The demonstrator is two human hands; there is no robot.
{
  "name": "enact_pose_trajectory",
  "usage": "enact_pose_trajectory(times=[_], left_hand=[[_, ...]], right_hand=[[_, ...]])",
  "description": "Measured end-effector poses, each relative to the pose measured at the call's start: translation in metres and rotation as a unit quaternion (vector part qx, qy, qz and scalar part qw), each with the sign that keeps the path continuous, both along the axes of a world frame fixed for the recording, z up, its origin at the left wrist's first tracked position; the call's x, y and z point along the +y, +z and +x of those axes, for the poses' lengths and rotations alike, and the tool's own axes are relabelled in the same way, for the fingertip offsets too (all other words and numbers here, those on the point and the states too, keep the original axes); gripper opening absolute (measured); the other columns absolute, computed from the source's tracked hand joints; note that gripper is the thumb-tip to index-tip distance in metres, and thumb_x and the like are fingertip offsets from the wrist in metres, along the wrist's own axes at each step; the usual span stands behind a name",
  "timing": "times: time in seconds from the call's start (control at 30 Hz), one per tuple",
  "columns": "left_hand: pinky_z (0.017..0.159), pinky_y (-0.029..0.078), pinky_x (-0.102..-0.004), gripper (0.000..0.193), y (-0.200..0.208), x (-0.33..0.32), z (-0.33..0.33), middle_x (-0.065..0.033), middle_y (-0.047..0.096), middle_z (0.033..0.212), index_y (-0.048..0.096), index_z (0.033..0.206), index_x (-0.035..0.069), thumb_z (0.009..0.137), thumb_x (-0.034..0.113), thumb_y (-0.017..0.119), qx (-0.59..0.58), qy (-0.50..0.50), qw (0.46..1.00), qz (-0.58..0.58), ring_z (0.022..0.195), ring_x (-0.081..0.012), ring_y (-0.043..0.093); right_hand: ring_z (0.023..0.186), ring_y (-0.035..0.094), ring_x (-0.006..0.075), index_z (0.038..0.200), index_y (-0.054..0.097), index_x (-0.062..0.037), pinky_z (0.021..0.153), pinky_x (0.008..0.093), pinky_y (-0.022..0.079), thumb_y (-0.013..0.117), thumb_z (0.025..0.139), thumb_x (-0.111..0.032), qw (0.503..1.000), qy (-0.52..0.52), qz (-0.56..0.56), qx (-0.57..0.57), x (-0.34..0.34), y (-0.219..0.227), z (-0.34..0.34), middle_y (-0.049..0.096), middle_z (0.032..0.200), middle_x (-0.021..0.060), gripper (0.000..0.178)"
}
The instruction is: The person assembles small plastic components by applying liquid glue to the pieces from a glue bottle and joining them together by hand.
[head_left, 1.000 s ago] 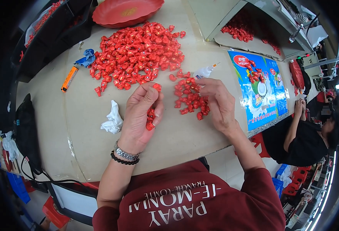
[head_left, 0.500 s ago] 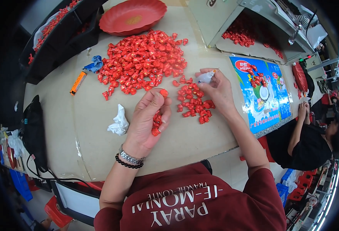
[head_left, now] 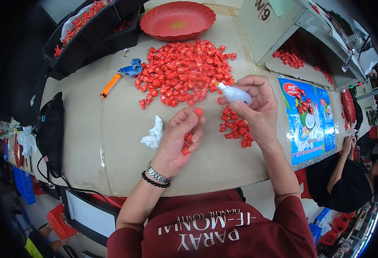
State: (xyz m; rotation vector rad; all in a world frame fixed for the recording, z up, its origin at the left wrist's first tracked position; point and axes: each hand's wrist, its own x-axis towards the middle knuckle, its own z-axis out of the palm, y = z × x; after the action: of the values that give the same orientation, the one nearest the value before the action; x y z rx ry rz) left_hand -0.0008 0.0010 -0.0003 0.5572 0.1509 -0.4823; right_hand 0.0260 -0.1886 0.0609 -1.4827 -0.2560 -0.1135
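My left hand (head_left: 176, 137) is closed, with a small red plastic piece (head_left: 198, 112) pinched between thumb and forefinger. Several more red pieces (head_left: 187, 144) sit under its curled fingers. My right hand (head_left: 261, 109) grips a small white squeeze bottle (head_left: 236, 94), tilted so its narrow orange tip points up and left. That tip is above and apart from the pinched piece. Beyond both hands lies a large heap of red pieces (head_left: 176, 71). A smaller group of red pieces (head_left: 236, 127) lies beside my right hand, partly hidden by it.
A crumpled white tissue (head_left: 153, 134), an orange tube (head_left: 111, 86) and a blue crumpled scrap (head_left: 132, 68) lie to the left. At the back are a red scalloped tray (head_left: 178, 21) and black bins (head_left: 90, 38). A blue printed sheet (head_left: 307, 137) lies right; a person (head_left: 341, 172) sits beyond.
My right hand has turned the bottle, swinging its tip from up-right to up-left, toward my left hand's side. The left hand keeps its pinch. The whole view has shifted somewhat.
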Motion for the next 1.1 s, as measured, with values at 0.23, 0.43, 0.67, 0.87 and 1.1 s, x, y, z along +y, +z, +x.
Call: enact_pose_trajectory(times=[0.23, 0.43, 0.67, 0.87, 1.1], left_hand=[[0.035, 0.032, -0.0201, 0.017, -0.011, 0.003, -0.002, -0.0054, 0.061, 0.087, 0.056, 0.107, 0.005, 0.095, 0.018, 0.054, -0.008, 0.010, 0.999, -0.035, 0.052, -0.0094, 0.046], [0.034, 0.032, -0.0199, 0.016, -0.007, 0.007, -0.001, -0.0076, 0.061, 0.084, 0.053, 0.105, 0.004, 0.096, 0.018, 0.053, -0.030, -0.017, 0.997, -0.062, 0.050, -0.0097, 0.045], [0.032, 0.030, -0.0202, 0.020, -0.011, 0.005, -0.004, -0.0103, 0.064, 0.088, 0.052, 0.106, 0.004, 0.098, 0.022, 0.048, -0.021, -0.009, 0.996, -0.090, 0.048, -0.0093, 0.042], [0.032, 0.030, -0.0198, 0.021, -0.011, 0.004, -0.005, -0.0109, 0.065, 0.091, 0.052, 0.109, 0.006, 0.100, 0.023, 0.045, 0.005, -0.023, 0.992, -0.121, 0.048, -0.0090, 0.041], [0.033, 0.029, -0.0196, 0.019, -0.009, 0.002, -0.007, -0.0089, 0.064, 0.089, 0.057, 0.103, 0.005, 0.097, 0.021, 0.051, 0.060, -0.041, 0.986, -0.150, 0.051, -0.0092, 0.044]], right_hand=[[0.072, 0.064, 0.0158, 0.104, 0.051, -0.0057, 0.060, 0.0208, 0.049, 0.066, 0.086, -0.011, 0.980, -0.026, 0.192, 0.052, 0.006, -0.015, -0.003, 0.063, 0.102, 0.0191, 0.025], [0.057, 0.052, 0.0063, 0.102, 0.050, -0.0039, 0.054, 0.0211, 0.049, 0.061, 0.090, -0.014, 0.987, 0.003, 0.149, -0.059, -0.004, -0.033, -0.009, 0.064, 0.100, 0.0172, 0.019], [0.059, 0.054, 0.0071, 0.102, 0.049, -0.0038, 0.054, 0.0207, 0.049, 0.060, 0.090, -0.012, 0.986, 0.000, 0.140, -0.090, -0.006, -0.032, -0.010, 0.063, 0.100, 0.0181, 0.018], [0.064, 0.057, 0.0113, 0.099, 0.049, -0.0057, 0.053, 0.0195, 0.045, 0.062, 0.090, -0.019, 0.991, -0.030, 0.060, -0.112, -0.003, -0.029, -0.021, 0.062, 0.096, 0.0204, 0.021], [0.078, 0.063, 0.0196, 0.095, 0.054, 0.0004, 0.068, 0.0298, 0.051, 0.066, 0.084, -0.004, 0.965, -0.014, -0.060, -0.256, -0.001, -0.030, -0.023, 0.065, 0.091, 0.0188, 0.017]])
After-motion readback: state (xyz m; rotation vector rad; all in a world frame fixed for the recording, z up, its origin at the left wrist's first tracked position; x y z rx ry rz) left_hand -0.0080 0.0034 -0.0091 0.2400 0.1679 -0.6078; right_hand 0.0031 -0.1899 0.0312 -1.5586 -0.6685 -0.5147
